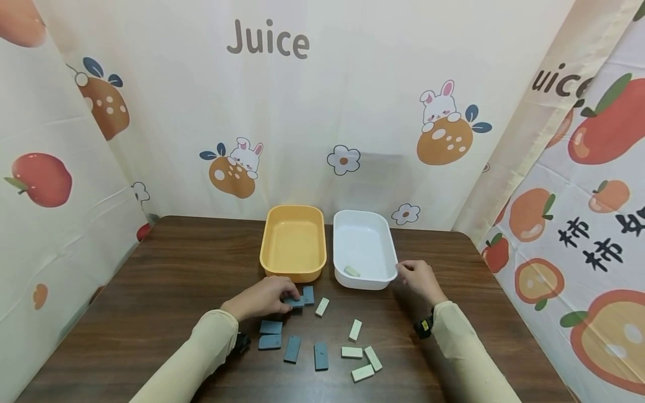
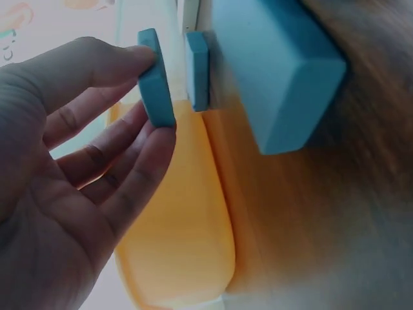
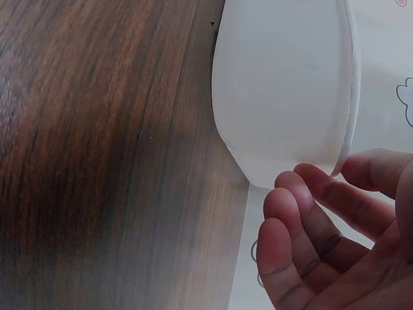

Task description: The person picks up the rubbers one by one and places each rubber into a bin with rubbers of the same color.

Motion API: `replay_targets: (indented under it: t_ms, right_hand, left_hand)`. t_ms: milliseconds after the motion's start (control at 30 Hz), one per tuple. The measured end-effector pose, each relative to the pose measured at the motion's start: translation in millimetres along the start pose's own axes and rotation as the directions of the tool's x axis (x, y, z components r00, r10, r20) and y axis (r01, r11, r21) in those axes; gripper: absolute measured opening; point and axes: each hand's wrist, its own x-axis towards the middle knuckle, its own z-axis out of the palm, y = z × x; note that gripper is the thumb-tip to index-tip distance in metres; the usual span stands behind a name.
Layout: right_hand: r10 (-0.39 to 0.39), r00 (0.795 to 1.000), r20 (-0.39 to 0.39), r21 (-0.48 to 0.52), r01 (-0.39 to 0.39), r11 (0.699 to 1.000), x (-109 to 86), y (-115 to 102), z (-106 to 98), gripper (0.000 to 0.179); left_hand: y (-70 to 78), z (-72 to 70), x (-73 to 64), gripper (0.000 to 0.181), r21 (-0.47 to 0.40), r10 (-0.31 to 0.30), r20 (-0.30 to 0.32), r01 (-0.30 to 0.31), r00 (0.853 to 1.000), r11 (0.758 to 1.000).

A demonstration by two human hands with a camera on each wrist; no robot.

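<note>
My left hand (image 1: pixel 266 296) pinches a flat blue-grey block (image 1: pixel 295 303) between thumb and fingertips, just in front of the yellow tub (image 1: pixel 293 275). In the left wrist view the held block (image 2: pixel 155 84) is tilted, and another blue block (image 2: pixel 197 71) lies beyond it. My right hand (image 1: pixel 418 279) grips the near right corner of the white tub (image 1: pixel 367 284); in the right wrist view, the thumb and a finger (image 3: pixel 316 181) meet at its rim (image 3: pixel 349 129). One cream block (image 1: pixel 351 271) lies inside the white tub.
Several blue blocks (image 1: pixel 321 356) lie on the brown table (image 1: pixel 201 263) at the left and middle front. Several cream blocks (image 1: pixel 351 352) are spread to their right. A printed curtain (image 1: pixel 312 112) hangs behind the tubs.
</note>
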Motion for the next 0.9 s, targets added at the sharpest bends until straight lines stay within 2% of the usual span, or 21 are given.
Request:
replay_targets:
  t_ms: [167, 367, 500, 767, 900]
  right_hand:
    - [0.002, 1.0, 0.0, -0.003, -0.002, 1.0, 0.1, 0, 0, 0.031]
    - [0.008, 1.0, -0.002, -0.005, -0.008, 1.0, 0.2, -1, 1, 0.031]
    - [0.01, 1.0, -0.002, -0.001, -0.01, 1.0, -0.6, -1, 1, 0.031]
    - [0.007, 1.0, -0.002, 0.001, -0.007, 1.0, -1.1, -1, 0, 0.031]
    - [0.009, 1.0, 0.001, 0.002, -0.009, 1.0, -1.4, -1, 1, 0.031]
  left_hand:
    - [3.0, -4.4, -0.6, 0.015, -0.034, 0.012, -0.041, -0.013, 0.999, 0.999]
    - [5.4, -9.7, -0.4, 0.016, -0.05, 0.007, -0.144, -0.014, 0.99, 0.999]
    - [4.7, -11.1, -0.4, 0.016, -0.052, -0.023, -0.215, 0.013, 0.976, 0.999]
    - [3.5, -15.1, -0.2, 0.015, -0.081, -0.069, -0.299, 0.046, 0.952, 0.996]
    - [1.6, -18.2, 1.6, 0.015, -0.083, -0.086, -0.361, 0.06, 0.929, 0.995]
